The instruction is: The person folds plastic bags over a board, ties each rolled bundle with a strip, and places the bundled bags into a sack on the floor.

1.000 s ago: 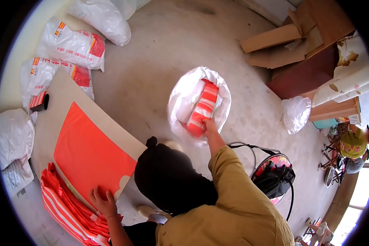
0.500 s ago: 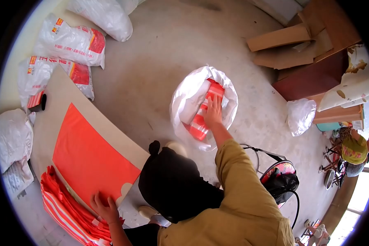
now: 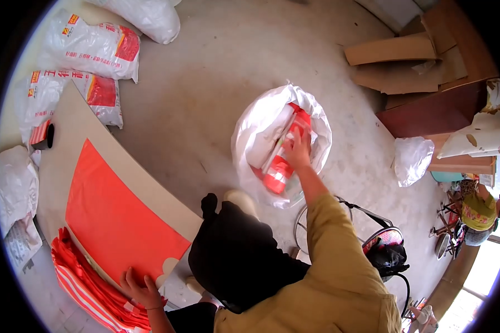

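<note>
My left hand (image 3: 142, 289) rests with its fingers spread on the near corner of a flat red sheet (image 3: 116, 213), which lies on a beige tabletop (image 3: 75, 114). A pale rounded shape shows at that corner of the sheet. Along the table's near side is a heap of red fabric with white stripes (image 3: 89, 291). My right hand (image 3: 298, 151) reaches into an open white plastic sack (image 3: 244, 141) on the floor. Its fingers, a little blurred, are stretched over a red-and-white folded bundle (image 3: 278, 176) inside the sack.
White printed sacks (image 3: 89, 47) lie at the upper left. Cardboard (image 3: 391, 49) sits on dark red furniture at the upper right, near a clear plastic bag (image 3: 413, 161). A black bag (image 3: 388, 256) stands right of my arm. Another person (image 3: 478, 212) sits at far right.
My right hand has shifted slightly over the bundle, and a gap now shows along the bundle's left side. The left hand stays on the sheet's corner. The whole view has shifted a little.
</note>
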A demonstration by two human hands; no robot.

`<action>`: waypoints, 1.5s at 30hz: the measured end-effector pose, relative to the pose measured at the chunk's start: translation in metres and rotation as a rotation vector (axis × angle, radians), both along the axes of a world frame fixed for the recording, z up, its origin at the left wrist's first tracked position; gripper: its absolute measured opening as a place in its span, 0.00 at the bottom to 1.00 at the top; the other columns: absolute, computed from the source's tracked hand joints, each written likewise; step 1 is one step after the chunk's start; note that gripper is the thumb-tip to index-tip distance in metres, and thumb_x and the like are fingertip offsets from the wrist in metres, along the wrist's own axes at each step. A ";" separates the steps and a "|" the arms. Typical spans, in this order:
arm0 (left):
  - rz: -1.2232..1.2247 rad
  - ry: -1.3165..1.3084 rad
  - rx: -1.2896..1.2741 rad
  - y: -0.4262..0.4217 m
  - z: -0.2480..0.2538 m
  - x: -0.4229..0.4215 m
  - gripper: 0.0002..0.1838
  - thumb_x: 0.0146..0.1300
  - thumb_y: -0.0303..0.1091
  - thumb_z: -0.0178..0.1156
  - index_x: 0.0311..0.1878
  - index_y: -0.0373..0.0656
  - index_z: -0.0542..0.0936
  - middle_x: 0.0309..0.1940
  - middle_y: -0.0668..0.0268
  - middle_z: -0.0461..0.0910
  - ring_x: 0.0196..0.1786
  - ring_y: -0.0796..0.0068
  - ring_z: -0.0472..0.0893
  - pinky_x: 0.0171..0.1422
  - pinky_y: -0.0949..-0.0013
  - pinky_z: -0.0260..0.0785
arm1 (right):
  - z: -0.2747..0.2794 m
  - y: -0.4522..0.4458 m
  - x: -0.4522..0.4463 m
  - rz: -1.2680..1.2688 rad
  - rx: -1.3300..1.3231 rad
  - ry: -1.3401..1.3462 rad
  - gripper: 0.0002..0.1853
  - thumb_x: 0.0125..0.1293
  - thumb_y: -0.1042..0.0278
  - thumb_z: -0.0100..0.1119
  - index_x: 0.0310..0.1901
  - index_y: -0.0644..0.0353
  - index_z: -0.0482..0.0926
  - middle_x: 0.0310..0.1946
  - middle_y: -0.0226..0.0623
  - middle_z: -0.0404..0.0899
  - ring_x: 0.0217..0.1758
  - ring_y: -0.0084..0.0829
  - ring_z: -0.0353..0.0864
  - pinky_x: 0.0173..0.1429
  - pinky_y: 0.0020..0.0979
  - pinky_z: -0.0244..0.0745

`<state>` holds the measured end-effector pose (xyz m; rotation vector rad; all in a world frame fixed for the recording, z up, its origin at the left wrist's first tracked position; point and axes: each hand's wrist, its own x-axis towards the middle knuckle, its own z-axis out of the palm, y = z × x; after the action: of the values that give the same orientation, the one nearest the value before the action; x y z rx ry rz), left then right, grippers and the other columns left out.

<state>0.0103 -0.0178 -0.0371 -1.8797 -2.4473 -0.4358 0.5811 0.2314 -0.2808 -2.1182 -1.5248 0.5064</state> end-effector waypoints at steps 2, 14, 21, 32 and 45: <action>0.006 0.000 -0.002 0.000 0.000 0.000 0.28 0.67 0.48 0.60 0.62 0.37 0.75 0.61 0.48 0.69 0.64 0.46 0.69 0.71 0.50 0.62 | 0.007 -0.042 -0.032 0.079 0.003 -0.069 0.45 0.63 0.47 0.65 0.77 0.57 0.57 0.79 0.65 0.41 0.79 0.70 0.44 0.80 0.59 0.50; -0.002 -0.003 0.012 -0.001 0.001 0.003 0.27 0.63 0.42 0.63 0.62 0.38 0.75 0.62 0.49 0.69 0.64 0.47 0.70 0.71 0.51 0.63 | 0.019 -0.033 -0.075 0.003 -0.352 -0.165 0.49 0.59 0.41 0.66 0.79 0.49 0.57 0.82 0.52 0.31 0.84 0.60 0.26 0.82 0.62 0.34; 0.024 -0.050 0.007 0.000 0.000 0.003 0.27 0.59 0.36 0.63 0.62 0.38 0.76 0.62 0.49 0.69 0.64 0.48 0.70 0.71 0.51 0.62 | 0.014 -0.052 -0.089 0.084 -0.344 -0.225 0.46 0.64 0.43 0.63 0.80 0.47 0.54 0.83 0.49 0.29 0.85 0.56 0.24 0.82 0.60 0.31; 0.038 -0.066 0.039 0.010 0.008 0.018 0.27 0.55 0.36 0.69 0.57 0.38 0.77 0.58 0.49 0.73 0.61 0.46 0.72 0.69 0.51 0.65 | 0.050 -0.039 -0.092 0.162 -0.418 -0.232 0.42 0.63 0.40 0.59 0.74 0.51 0.63 0.79 0.50 0.49 0.83 0.57 0.43 0.81 0.58 0.42; -0.013 -0.164 0.229 0.009 0.013 0.017 0.20 0.53 0.40 0.69 0.48 0.41 0.80 0.50 0.55 0.76 0.55 0.50 0.75 0.60 0.51 0.70 | 0.097 0.045 -0.067 0.357 0.321 -0.270 0.28 0.75 0.56 0.55 0.71 0.58 0.68 0.74 0.57 0.60 0.77 0.59 0.60 0.77 0.52 0.60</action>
<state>0.0271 -0.0083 -0.0237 -1.8329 -2.3583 -0.8628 0.5142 0.2765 -0.1839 -1.7271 -2.0014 0.0788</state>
